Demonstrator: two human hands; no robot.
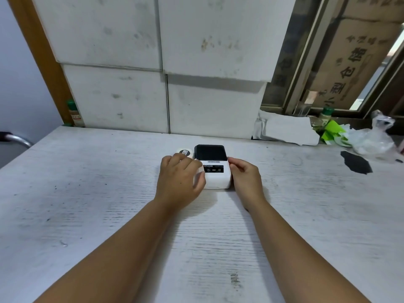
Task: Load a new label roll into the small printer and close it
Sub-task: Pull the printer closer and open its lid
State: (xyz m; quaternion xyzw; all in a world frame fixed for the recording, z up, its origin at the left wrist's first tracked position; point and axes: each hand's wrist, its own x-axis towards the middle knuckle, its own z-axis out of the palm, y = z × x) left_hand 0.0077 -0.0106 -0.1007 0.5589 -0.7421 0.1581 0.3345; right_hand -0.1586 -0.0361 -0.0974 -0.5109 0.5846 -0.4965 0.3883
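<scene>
A small white printer (pixel 216 177) with a black lid lies flat on the white table (pixel 87 193), and the lid looks closed. My left hand (pixel 178 181) grips its left side, fingers curled over the edge. My right hand (pixel 246 174) holds its right side, thumb by the lid's corner. A white label roll (pixel 185 152) with a dark sticker lies just behind my left hand, touching the printer's left rear corner; its front part is hidden by my fingers.
Large white boxes (pixel 153 95) stand stacked along the table's back edge. Crumpled white paper (pixel 288 130), green scraps, a bottle (pixel 324 118) and a clear plastic bag (pixel 371 138) lie at the back right. A black scrap (pixel 356 164) lies on the right. Another bottle (pixel 74 114) stands at the back left.
</scene>
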